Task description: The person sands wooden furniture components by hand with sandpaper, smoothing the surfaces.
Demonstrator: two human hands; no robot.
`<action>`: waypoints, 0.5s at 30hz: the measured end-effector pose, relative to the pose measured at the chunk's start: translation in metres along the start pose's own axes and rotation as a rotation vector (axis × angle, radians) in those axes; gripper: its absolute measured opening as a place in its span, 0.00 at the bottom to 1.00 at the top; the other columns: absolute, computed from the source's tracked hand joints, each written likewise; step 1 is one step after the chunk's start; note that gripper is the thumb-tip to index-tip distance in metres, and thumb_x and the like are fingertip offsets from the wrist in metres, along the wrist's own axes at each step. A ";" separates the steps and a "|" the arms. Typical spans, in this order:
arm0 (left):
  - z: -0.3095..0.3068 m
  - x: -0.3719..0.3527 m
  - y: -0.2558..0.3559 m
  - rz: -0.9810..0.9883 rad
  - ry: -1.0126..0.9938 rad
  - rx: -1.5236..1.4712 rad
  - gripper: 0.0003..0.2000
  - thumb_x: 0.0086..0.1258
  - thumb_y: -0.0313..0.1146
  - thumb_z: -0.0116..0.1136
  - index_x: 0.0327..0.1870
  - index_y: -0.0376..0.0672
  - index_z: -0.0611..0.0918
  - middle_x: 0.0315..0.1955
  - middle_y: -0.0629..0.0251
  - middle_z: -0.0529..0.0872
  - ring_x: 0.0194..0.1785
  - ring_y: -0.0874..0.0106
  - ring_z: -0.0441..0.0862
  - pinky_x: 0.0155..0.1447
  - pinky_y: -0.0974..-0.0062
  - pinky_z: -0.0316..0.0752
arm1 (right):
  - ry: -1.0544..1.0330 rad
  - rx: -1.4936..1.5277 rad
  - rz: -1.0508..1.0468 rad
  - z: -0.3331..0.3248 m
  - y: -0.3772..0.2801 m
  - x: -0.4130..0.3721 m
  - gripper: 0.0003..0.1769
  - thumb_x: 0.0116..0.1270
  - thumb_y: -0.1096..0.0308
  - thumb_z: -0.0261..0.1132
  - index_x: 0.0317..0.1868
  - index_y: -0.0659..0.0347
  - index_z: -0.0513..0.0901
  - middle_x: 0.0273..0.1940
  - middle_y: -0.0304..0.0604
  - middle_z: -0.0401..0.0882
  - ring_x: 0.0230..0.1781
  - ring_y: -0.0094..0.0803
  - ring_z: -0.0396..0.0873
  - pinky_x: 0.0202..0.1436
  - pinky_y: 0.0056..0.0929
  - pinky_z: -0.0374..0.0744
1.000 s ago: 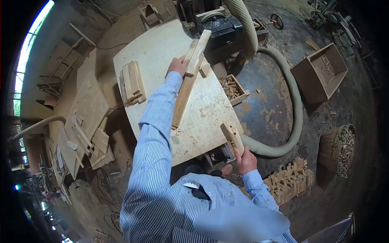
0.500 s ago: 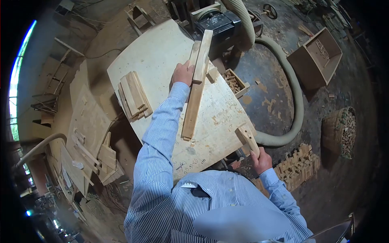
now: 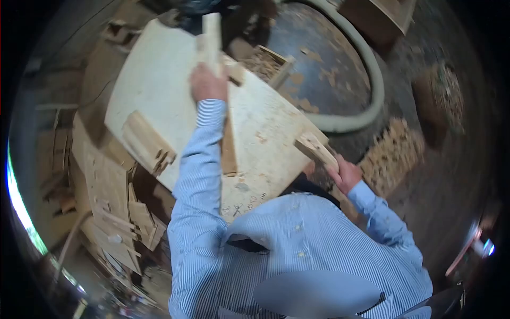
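Note:
My left hand is closed around the near end of a pale wooden strip, blurred by motion. A shorter wooden piece shows along the strip's left side. Below my wrist a darker wooden rail lies on the pale tabletop, partly hidden by my sleeve. A small wooden block stands right of the hand. My right hand grips a short wooden piece with dark holes in its end, over the table's right corner.
Stacked wooden pieces lie on the table's left side. Beyond the right edge are a box of offcuts, a thick hose on the floor and a heap of wood blocks. A basket stands farther right. Boards lean at left.
The view has tilted, shifting the table up and left. My left hand now covers the pale strip's near end, where before it was at its left side. My right hand keeps its piece.

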State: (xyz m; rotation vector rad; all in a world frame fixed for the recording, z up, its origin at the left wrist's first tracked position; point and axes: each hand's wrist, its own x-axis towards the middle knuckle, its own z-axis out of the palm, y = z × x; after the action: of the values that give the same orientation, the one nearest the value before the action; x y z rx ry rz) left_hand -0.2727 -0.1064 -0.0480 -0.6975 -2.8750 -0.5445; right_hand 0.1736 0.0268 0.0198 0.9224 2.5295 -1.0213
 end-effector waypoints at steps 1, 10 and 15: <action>0.015 0.000 -0.009 0.022 0.083 0.012 0.37 0.73 0.56 0.65 0.65 0.25 0.77 0.58 0.37 0.83 0.64 0.45 0.79 0.73 0.53 0.71 | -0.012 0.162 -0.067 0.002 0.017 0.003 0.17 0.77 0.53 0.64 0.52 0.59 0.80 0.41 0.61 0.86 0.44 0.64 0.83 0.46 0.53 0.80; 0.023 -0.002 -0.018 -0.044 -0.021 -0.139 0.34 0.77 0.51 0.61 0.67 0.25 0.75 0.64 0.35 0.78 0.69 0.41 0.75 0.74 0.52 0.68 | 0.116 0.199 -0.130 0.034 0.145 0.188 0.24 0.83 0.51 0.59 0.62 0.63 0.83 0.53 0.59 0.87 0.56 0.58 0.84 0.61 0.45 0.79; 0.011 -0.007 -0.006 -0.074 -0.120 -0.166 0.33 0.79 0.52 0.60 0.69 0.28 0.75 0.64 0.40 0.80 0.68 0.46 0.77 0.73 0.57 0.70 | -0.288 0.137 -0.065 0.123 0.171 0.281 0.32 0.80 0.41 0.59 0.62 0.64 0.83 0.55 0.60 0.87 0.57 0.59 0.84 0.61 0.49 0.80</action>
State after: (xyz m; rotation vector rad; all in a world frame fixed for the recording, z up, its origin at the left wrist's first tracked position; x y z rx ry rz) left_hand -0.2698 -0.1098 -0.0613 -0.6701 -3.0027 -0.7850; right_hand 0.0691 0.1649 -0.2860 0.6734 2.2863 -1.2615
